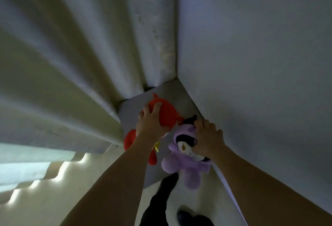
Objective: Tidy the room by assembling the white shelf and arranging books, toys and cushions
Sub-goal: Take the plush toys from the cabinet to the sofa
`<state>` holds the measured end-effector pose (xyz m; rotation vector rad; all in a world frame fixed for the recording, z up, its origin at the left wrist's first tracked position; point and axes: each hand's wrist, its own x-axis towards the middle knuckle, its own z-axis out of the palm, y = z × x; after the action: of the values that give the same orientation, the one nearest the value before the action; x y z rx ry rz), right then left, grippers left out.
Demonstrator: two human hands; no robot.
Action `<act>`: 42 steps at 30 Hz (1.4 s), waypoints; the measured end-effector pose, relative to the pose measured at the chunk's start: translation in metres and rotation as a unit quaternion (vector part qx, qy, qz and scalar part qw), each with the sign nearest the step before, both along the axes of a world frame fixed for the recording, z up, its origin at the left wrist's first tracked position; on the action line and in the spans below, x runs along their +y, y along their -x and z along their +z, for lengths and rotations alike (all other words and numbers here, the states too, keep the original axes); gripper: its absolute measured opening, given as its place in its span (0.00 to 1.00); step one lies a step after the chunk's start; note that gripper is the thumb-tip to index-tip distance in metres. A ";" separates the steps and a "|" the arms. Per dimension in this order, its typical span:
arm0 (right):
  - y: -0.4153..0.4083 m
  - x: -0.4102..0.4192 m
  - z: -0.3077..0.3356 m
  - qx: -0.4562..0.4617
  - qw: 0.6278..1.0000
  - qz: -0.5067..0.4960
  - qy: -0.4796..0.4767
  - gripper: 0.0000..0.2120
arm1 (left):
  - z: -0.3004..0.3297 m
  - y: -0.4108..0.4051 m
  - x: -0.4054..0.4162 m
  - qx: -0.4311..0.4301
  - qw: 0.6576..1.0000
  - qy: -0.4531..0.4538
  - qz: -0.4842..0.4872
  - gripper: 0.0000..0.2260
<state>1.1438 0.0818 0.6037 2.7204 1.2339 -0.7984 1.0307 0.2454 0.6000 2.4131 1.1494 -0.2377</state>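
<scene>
Red plush toy [168, 116]: soft and rounded, on the grey shelf top [133, 114] near its back corner.
Purple plush toy [185, 161]: black-and-white face, limbs overhanging the shelf top's right front edge.

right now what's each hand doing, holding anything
Left hand: closed, gripping the red plush toy on the grey shelf top.
Right hand: closed, gripping the purple plush toy by its head.

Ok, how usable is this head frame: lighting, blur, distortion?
Head view: dim and soft overall; wide-angle bends the pale pleated curtain and grey wall; daylight glows under the curtain hem at lower left. The red plush toy under the left hand and the purple plush toy in the right hand remain legible.
</scene>
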 end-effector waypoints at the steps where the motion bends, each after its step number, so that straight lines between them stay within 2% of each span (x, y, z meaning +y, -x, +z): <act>1: 0.007 -0.007 0.011 -0.001 1.000 0.018 -0.008 0.33 | 0.012 0.016 -0.013 -0.008 1.000 -0.008 0.017 0.42; 9: 0.091 -0.060 0.082 0.014 0.977 0.189 -0.100 0.33 | 0.077 0.163 -0.121 -0.057 0.981 -0.041 0.180 0.42; 13: 0.135 -0.072 0.106 0.024 0.953 0.267 -0.140 0.33 | 0.102 0.237 -0.162 -0.071 0.955 -0.090 0.273 0.42; 18: 0.198 -0.069 0.123 0.016 0.923 0.358 -0.139 0.33 | 0.124 0.312 -0.202 -0.087 0.914 -0.109 0.380 0.42; 31: 0.407 -0.068 0.138 -0.049 0.835 0.528 -0.148 0.33 | 0.128 0.513 -0.290 -0.085 0.831 -0.158 0.526 0.42; 34: 0.466 -0.074 0.139 -0.061 0.816 0.556 -0.147 0.34 | 0.127 0.569 -0.307 -0.080 0.821 -0.166 0.540 0.41; 39: 0.594 -0.090 0.150 -0.078 0.781 0.598 -0.163 0.33 | 0.134 0.699 -0.341 -0.056 0.804 -0.187 0.562 0.41; 42: 0.675 -0.100 0.151 -0.066 0.771 0.611 -0.166 0.32 | 0.140 0.780 -0.361 -0.067 0.774 -0.195 0.599 0.41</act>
<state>0.4692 -0.0180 0.7550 1.3816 2.6874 -0.1825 0.2511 -0.1152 0.7398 1.4252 2.5320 0.6257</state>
